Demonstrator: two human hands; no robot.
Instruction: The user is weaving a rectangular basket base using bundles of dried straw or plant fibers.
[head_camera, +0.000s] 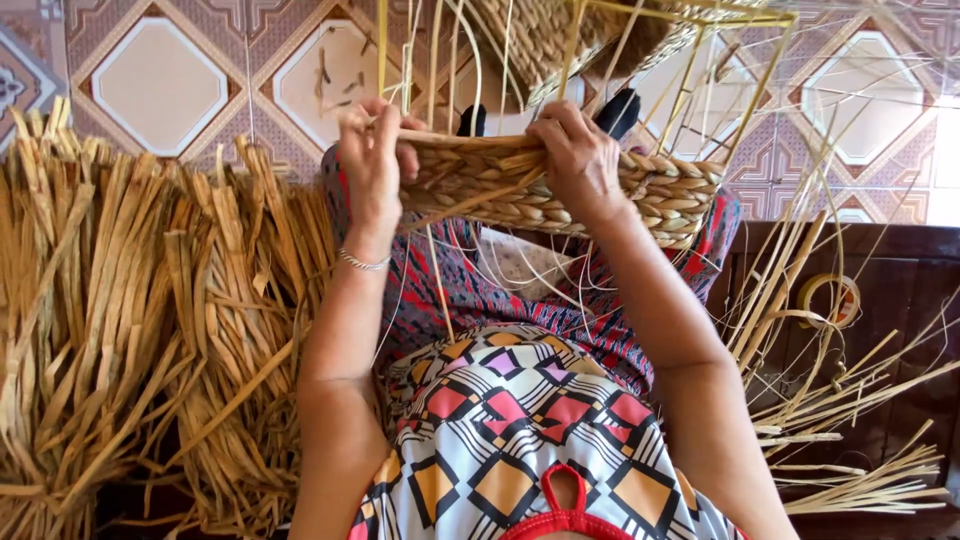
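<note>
Woven basket (560, 190) on lap, centre. Left hand (372, 165) on basket's left end, right hand (578, 160) on its top rim near middle. Straw bundles (130, 330) left of basket, on floor. Loose strips (850, 440) right of basket, tape roll (828, 300) among them. Upright stakes (700, 70) behind basket.

head: worn on person's head | faces steeply down | close over lap | single view
</note>
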